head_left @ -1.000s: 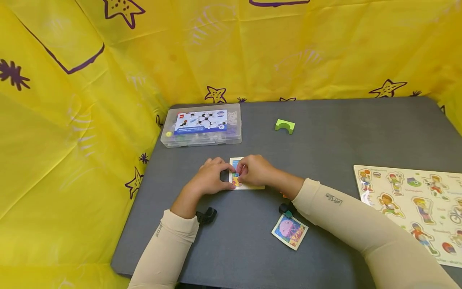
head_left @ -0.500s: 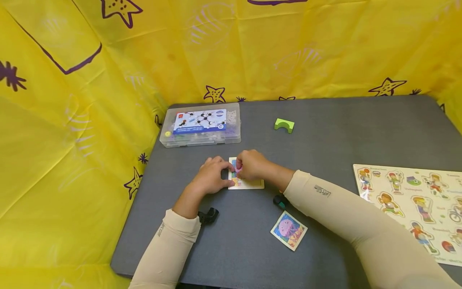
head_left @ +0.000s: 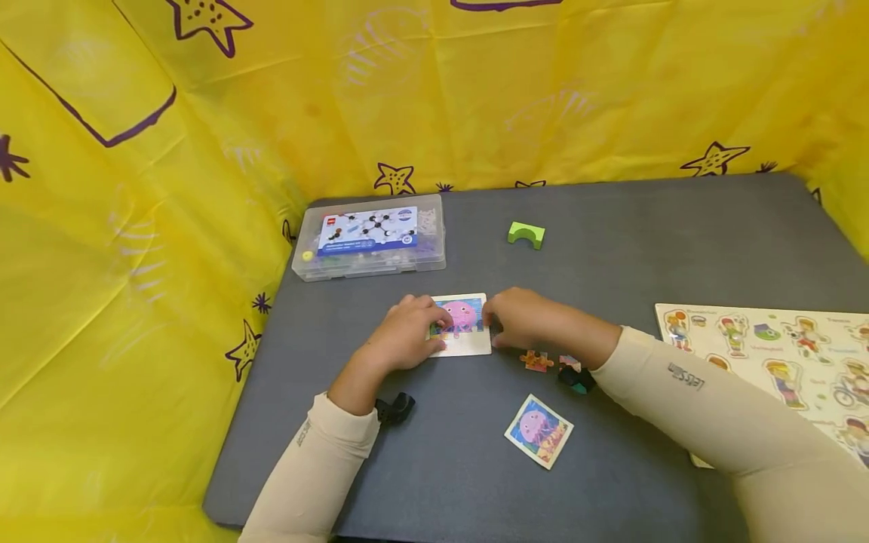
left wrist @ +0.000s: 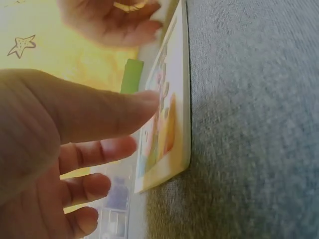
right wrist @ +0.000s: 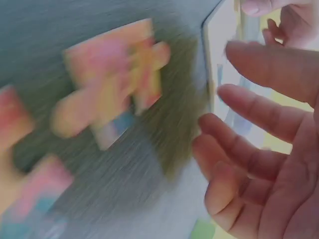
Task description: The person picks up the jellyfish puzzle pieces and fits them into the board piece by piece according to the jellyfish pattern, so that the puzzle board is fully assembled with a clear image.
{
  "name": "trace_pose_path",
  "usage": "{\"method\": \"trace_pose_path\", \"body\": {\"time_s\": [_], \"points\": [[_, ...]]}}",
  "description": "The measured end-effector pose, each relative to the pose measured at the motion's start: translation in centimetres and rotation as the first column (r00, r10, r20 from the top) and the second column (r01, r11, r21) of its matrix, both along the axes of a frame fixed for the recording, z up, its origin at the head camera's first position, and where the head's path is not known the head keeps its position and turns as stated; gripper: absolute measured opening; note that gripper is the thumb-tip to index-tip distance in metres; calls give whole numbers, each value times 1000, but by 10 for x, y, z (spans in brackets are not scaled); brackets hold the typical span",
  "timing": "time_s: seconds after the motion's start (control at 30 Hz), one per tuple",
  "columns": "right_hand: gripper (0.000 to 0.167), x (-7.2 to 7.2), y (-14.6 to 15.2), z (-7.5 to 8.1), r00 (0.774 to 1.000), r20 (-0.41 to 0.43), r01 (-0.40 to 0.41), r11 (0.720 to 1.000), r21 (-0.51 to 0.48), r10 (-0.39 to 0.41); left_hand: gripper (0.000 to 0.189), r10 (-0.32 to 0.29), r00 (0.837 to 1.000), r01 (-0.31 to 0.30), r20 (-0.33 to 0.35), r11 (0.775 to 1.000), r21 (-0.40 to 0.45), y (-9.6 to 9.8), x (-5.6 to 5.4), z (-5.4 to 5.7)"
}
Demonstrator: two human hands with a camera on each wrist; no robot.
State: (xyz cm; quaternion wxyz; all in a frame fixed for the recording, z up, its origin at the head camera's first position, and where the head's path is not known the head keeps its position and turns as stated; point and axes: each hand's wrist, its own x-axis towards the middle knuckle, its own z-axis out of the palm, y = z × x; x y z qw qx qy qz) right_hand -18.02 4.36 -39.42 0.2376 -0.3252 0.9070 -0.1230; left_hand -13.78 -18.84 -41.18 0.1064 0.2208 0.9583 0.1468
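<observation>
In the head view, a jigsaw board (head_left: 468, 346) with a pink jellyfish picture in its upper part lies between the two hands; a pale bare strip shows along its lower part. The left hand (head_left: 400, 332) rests at the board's left edge, thumb and index fingertip over its surface. In the left wrist view the left thumb (left wrist: 114, 112) extends across the board, the other fingers spread. My right hand (head_left: 526, 320) is at the board's right edge, fingers bent loosely with nothing between them. Loose jigsaw pieces (head_left: 537, 360) lie below the right wrist, blurred in the right wrist view.
A small jellyfish picture card (head_left: 539, 431) lies nearer the front. Farther back are a clear plastic case (head_left: 370, 264) with a molecule label and a green arch block (head_left: 526, 234). On the right, a sports-figure board (head_left: 740, 362) lies partly under the right arm.
The right hand has moved right, off the board, after holding a pink piece over it. The jellyfish picture is now uncovered. The left hand has stayed at the left edge.
</observation>
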Motion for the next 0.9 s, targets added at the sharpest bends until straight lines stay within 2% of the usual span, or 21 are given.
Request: {"method": "trace_pose_path", "body": {"time_s": [0.1, 0.23, 0.5, 0.67, 0.9], "points": [[32, 8, 20, 1, 1000, 18, -21, 998, 52, 20, 28, -42, 999, 42, 14, 999, 19, 1, 0, 0], [33, 20, 41, -2, 1000, -2, -1, 998, 60, 2, 31, -54, 998, 53, 30, 998, 18, -1, 1, -1], [22, 39, 54, -9, 996, -77, 44, 996, -72, -50, 31, -43, 999, 43, 31, 999, 20, -2, 2, -2], [21, 37, 47, -10, 995, -56, 70, 978, -196, -82, 31, -33, 999, 31, 39, 999, 39, -1, 2, -4], [10, 22, 18, -10, 995, -76, 40, 944, -328, -69, 29, -22, 999, 19, 38, 998, 59, 0, 0, -7]]}}
